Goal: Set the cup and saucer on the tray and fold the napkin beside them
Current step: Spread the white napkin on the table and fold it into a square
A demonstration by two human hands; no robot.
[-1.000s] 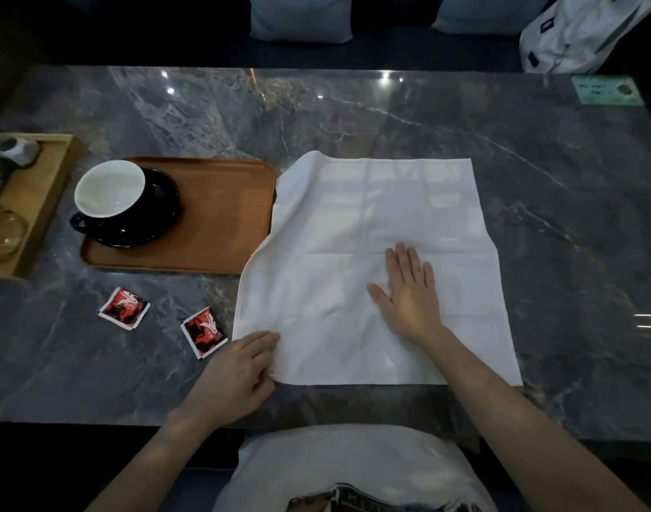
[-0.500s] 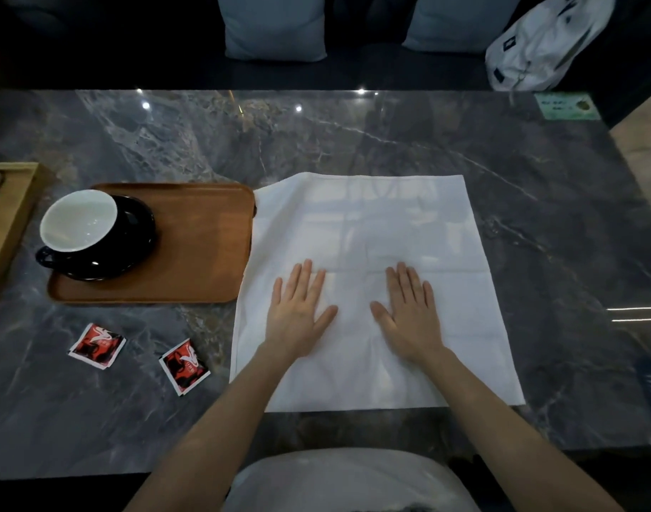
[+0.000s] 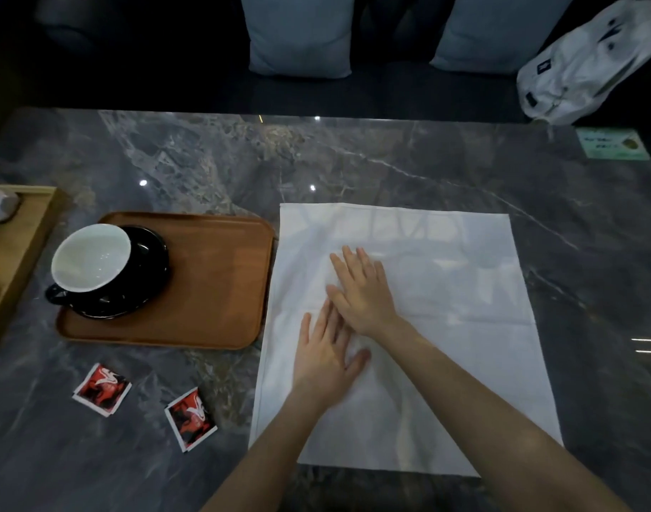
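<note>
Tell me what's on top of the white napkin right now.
Both hands lie flat on the napkin: left hand, right hand, whose edge overlaps the left fingers. Nothing else shows; the cloth beneath them is hidden.

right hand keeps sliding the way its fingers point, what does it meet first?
Only more napkin: the right hand points up-left toward the napkin's far-left corner. Past that edge, bare table, probably clear of the tray.
</note>
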